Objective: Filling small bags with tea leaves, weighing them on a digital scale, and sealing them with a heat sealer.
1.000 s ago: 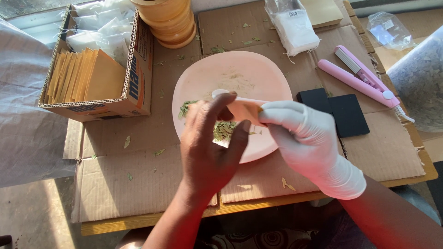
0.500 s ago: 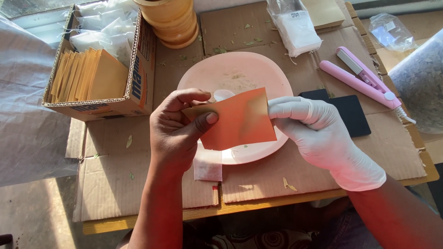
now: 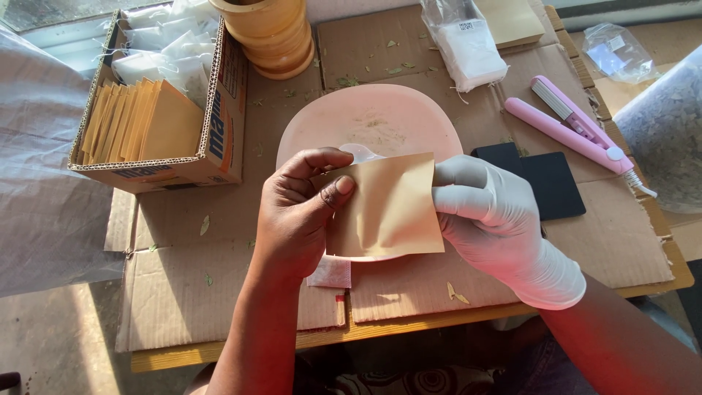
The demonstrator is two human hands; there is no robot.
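Here, the bare left hand (image 3: 300, 212) and gloved right hand (image 3: 490, 212) pinch opposite side edges of a light, flexible kraft pouch (image 3: 384, 208) over the pink plate (image 3: 322, 124).

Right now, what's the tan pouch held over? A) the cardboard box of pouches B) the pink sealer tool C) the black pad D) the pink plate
D: the tan pouch, pinched between the bare left hand and the gloved right hand, sits in front of the pink plate, whose rim shows above and below it; the box, pad and sealer lie off to the sides.
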